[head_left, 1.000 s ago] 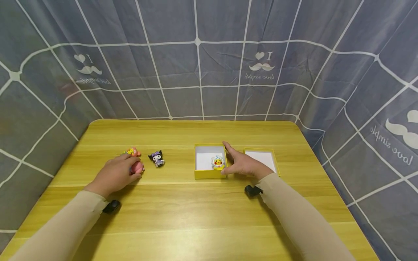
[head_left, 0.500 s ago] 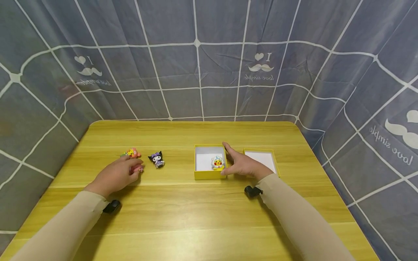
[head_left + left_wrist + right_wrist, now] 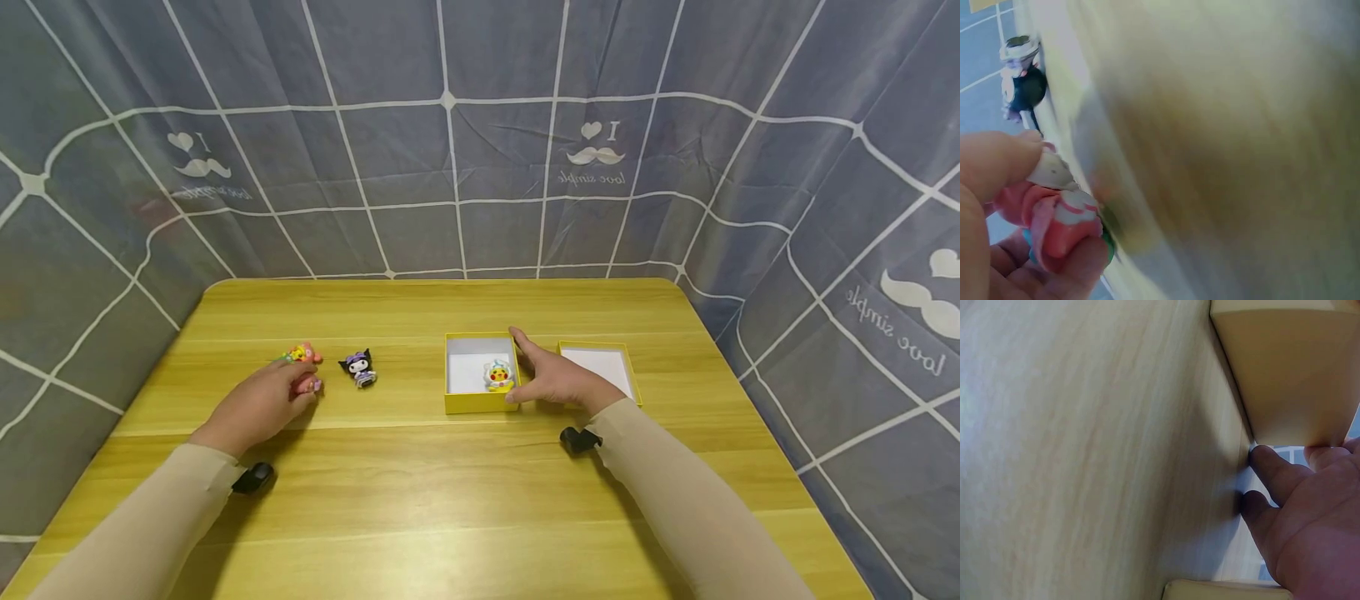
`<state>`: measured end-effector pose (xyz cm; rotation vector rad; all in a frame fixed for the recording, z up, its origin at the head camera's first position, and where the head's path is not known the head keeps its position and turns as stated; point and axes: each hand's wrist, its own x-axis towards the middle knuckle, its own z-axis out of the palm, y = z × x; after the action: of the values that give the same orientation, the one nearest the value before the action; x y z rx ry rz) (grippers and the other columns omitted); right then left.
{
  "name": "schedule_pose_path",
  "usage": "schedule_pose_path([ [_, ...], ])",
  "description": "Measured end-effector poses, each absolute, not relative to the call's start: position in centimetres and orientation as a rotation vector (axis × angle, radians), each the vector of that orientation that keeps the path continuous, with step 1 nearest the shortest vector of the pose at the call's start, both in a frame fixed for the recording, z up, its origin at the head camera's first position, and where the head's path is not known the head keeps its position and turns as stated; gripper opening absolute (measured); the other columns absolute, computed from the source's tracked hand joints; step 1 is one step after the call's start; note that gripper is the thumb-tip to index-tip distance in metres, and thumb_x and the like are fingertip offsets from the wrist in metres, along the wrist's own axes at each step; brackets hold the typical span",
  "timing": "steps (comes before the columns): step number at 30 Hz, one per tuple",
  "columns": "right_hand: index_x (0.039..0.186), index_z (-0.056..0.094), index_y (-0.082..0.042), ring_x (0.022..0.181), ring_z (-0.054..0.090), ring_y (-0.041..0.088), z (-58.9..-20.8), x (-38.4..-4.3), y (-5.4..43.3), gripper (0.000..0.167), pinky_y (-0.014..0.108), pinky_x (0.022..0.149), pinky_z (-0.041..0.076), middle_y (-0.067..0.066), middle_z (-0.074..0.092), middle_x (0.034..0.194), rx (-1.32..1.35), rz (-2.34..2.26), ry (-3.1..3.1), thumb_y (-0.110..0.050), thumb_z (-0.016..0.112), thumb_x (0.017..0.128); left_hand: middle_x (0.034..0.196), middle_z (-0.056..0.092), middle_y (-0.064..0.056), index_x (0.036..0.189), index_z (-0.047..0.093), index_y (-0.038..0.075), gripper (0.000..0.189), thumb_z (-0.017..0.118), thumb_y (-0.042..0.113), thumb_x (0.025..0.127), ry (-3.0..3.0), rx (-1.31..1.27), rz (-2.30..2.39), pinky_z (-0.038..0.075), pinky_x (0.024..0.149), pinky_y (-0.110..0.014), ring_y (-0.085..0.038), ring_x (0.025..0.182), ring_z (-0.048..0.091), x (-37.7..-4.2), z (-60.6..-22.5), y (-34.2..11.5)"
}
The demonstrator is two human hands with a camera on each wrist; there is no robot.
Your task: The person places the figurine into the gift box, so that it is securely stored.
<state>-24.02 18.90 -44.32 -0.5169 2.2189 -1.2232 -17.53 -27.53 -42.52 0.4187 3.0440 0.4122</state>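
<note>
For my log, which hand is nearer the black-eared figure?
Left: the left hand is just left of the black-eared figure; the right hand, well to its right, touches the yellow box.

This is a small curtained-off nook, more like a makeshift recording booth than a furnished room; whether a home or an office lies beyond, I can't tell. A grey-blue fabric curtain (image 3: 405, 150) with a white grid hangs behind and along both sides of the yellow wood-grain table (image 3: 420, 500), its white hearts (image 3: 591, 130), moustaches (image 3: 595, 156) and backwards lettering (image 3: 592, 178) looking domestic, while small black wrist-worn devices (image 3: 577, 440) suggest filming.
</note>
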Motion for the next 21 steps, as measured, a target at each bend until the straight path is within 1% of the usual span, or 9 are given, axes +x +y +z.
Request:
schedule_pose_path([
  [4, 0.170, -0.009, -0.029, 0.164, 0.012, 0.031, -44.4, -24.1, 18.8, 0.133, 0.051, 0.133, 0.016, 0.011, 0.007, 0.178, -0.512, -1.219, 2.227, -0.028, 0.091, 0.084, 0.123, 0.070, -0.028, 0.141, 0.061, -0.003, 0.047, 0.067, 0.027, 0.104, 3.059, 0.371, 0.498, 0.054, 0.093, -0.064, -0.044, 0.108, 0.068, -17.8, -42.0, -27.7],
  [6, 0.170, -0.009, -0.029, 0.164, 0.012, 0.031, -44.4, -24.1, 18.8, 0.133, 0.051, 0.133, 0.015, 0.011, 0.007, 0.178, -0.514, -1.216, 2.231, -0.029, 0.091, 0.084, 0.126, 0.068, -0.031, 0.143, 0.059, -0.003, 0.049, 0.067, 0.026, 0.104, 3.073, 0.363, 0.530, 0.053, 0.096, -0.066, -0.047, 0.112, 0.068, -17.8, -41.7, -27.8],
  [9, 0.170, -0.009, -0.028, 0.164, 0.013, 0.031, -44.5, -24.1, 18.8, 0.133, 0.051, 0.133, 0.015, 0.012, 0.007, 0.178, -0.511, -1.209, 2.236, -0.029, 0.092, 0.084, 0.131, 0.067, -0.031, 0.145, 0.058, -0.001, 0.049, 0.068, 0.025, 0.104, 3.088, 0.362, 0.575, 0.052, 0.098, -0.067, -0.050, 0.117, 0.066, -17.8, -41.3, -27.8],
  [11, 0.170, -0.009, -0.028, 0.164, 0.013, 0.031, -44.5, -24.1, 18.8, 0.133, 0.050, 0.133, 0.015, 0.013, 0.008, 0.177, -0.509, -1.210, 2.235, -0.028, 0.092, 0.084, 0.132, 0.067, -0.030, 0.144, 0.059, 0.002, 0.048, 0.068, 0.025, 0.104, 3.099, 0.362, 0.594, 0.052, 0.098, -0.067, -0.050, 0.118, 0.066, -17.8, -41.1, -27.8],
  [14, 0.170, -0.009, -0.028, 0.164, 0.013, 0.031, -44.4, -24.1, 18.8, 0.133, 0.050, 0.133, 0.015, 0.015, 0.010, 0.177, -0.503, -1.220, 2.227, -0.026, 0.091, 0.084, 0.127, 0.070, -0.028, 0.143, 0.060, 0.005, 0.045, 0.068, 0.026, 0.104, 3.109, 0.359, 0.607, 0.054, 0.093, -0.065, -0.047, 0.113, 0.069, -17.8, -40.9, -27.7],
  [16, 0.170, -0.010, -0.028, 0.164, 0.012, 0.031, -44.4, -24.0, 18.8, 0.133, 0.049, 0.133, 0.015, 0.015, 0.010, 0.177, -0.498, -1.229, 2.220, -0.025, 0.091, 0.084, 0.124, 0.072, -0.027, 0.142, 0.060, 0.006, 0.044, 0.068, 0.027, 0.104, 3.119, 0.358, 0.609, 0.056, 0.087, -0.061, -0.043, 0.105, 0.071, -17.9, -40.8, -27.7],
  [21, 0.170, -0.010, -0.029, 0.164, 0.012, 0.030, -44.5, -24.0, 18.7, 0.132, 0.049, 0.133, 0.015, 0.015, 0.010, 0.177, -0.491, -1.230, 2.219, -0.025, 0.091, 0.084, 0.128, 0.069, -0.028, 0.146, 0.056, 0.004, 0.050, 0.065, 0.033, 0.106, 3.085, 0.329, 0.698, 0.057, 0.084, -0.056, -0.040, 0.104, 0.070, -18.0, -40.2, -27.0],
])
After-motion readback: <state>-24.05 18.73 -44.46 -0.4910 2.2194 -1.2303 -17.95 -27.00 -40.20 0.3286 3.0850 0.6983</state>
